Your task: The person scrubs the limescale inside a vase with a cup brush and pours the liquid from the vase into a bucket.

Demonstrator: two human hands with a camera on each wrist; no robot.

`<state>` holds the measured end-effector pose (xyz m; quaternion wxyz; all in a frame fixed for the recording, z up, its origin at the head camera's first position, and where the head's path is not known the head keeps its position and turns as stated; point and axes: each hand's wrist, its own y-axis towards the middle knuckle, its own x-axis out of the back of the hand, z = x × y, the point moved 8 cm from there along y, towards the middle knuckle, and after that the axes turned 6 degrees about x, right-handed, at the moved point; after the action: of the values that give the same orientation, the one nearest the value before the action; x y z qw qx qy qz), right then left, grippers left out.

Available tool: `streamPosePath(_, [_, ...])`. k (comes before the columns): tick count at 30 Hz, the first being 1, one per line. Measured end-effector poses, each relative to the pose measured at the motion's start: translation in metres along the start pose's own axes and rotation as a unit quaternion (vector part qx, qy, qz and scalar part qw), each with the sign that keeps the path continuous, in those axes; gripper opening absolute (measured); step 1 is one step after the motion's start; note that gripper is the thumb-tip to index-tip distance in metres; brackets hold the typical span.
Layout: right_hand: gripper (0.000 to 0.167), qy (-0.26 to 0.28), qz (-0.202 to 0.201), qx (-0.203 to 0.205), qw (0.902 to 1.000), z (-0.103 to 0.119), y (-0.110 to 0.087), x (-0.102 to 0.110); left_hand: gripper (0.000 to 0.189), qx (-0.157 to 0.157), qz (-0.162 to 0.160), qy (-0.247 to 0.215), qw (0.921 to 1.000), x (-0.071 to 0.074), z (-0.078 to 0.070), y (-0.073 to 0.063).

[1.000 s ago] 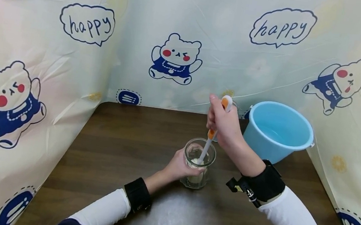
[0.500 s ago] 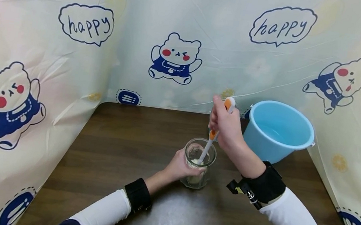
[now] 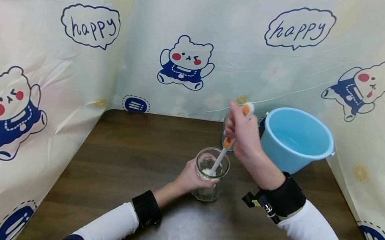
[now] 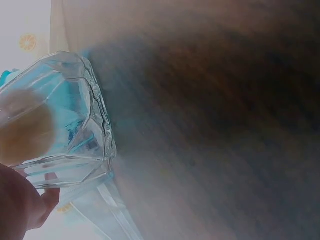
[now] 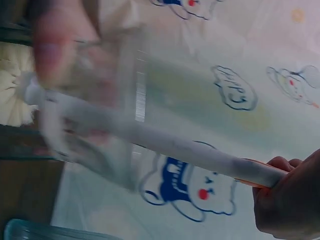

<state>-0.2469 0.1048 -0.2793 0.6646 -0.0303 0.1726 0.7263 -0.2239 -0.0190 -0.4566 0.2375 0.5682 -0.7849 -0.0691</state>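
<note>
My left hand grips a clear glass jar at the middle of the table, its fingers and thumb wrapped below the rim. In the left wrist view the jar's faceted base shows close up, with a blurred pale shape inside. My right hand holds a bottle brush by its white-and-orange handle, above and to the right of the jar. The brush's shaft slants down into the jar's mouth. Its cream, ruffled head is inside the jar.
A light blue bucket stands at the back right, beside my right forearm. Behind my right hand, another clear glass is partly hidden. A printed curtain surrounds the dark wooden table at the back and sides.
My right hand has shifted slightly to the right, and the brush handle leans further right with it. The left hand and jar have stayed nearly still.
</note>
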Motion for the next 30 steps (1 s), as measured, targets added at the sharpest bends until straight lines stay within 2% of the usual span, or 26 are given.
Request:
streamPosePath(2, [0.057, -0.006, 0.007, -0.02, 0.9997, -0.012, -0.003, -0.001, 0.062, 0.004, -0.001, -0.001, 1.0, 0.0, 0.0, -0.001])
streamPosePath(4, [0.057, -0.004, 0.01, -0.021, 0.9997, -0.013, -0.005, -0.001, 0.062, 0.004, -0.002, -0.001, 1.0, 0.0, 0.001, -0.001])
streamPosePath(9, [0.058, 0.022, -0.015, 0.026, 0.9993, 0.012, -0.002, 0.005, 0.065, 0.002, -0.001, 0.003, 1.0, 0.0, 0.002, -0.002])
streamPosePath(12, [0.059, 0.033, -0.033, 0.029, 0.9985, 0.016, 0.0, 0.01, 0.067, 0.002, -0.001, 0.005, 1.0, 0.0, 0.001, -0.001])
streamPosePath(17, [0.055, 0.035, -0.061, -0.019, 0.9973, -0.009, -0.005, 0.016, 0.065, 0.011, 0.0, -0.003, 0.9999, -0.002, 0.003, 0.001])
streamPosePath(19, [0.055, 0.033, -0.061, -0.028, 0.9972, -0.016, -0.007, 0.016, 0.064, 0.015, 0.002, -0.013, 0.9998, -0.002, 0.004, 0.001])
streamPosePath(22, [0.055, 0.025, -0.044, -0.009, 0.9987, -0.012, -0.007, 0.011, 0.065, 0.021, -0.002, -0.015, 0.9997, -0.002, 0.003, 0.001])
streamPosePath(25, [0.055, 0.021, -0.032, 0.034, 0.9987, 0.007, -0.005, 0.006, 0.065, 0.031, -0.003, -0.005, 0.9995, -0.002, 0.003, 0.001])
streamPosePath(28, [0.056, 0.029, -0.044, 0.066, 0.9964, 0.024, -0.004, 0.004, 0.065, 0.036, -0.001, 0.003, 0.9993, -0.001, 0.004, 0.001])
streamPosePath(30, [0.056, 0.039, -0.061, 0.071, 0.9948, 0.025, -0.004, 0.004, 0.064, 0.035, -0.003, 0.005, 0.9994, -0.001, 0.004, 0.001])
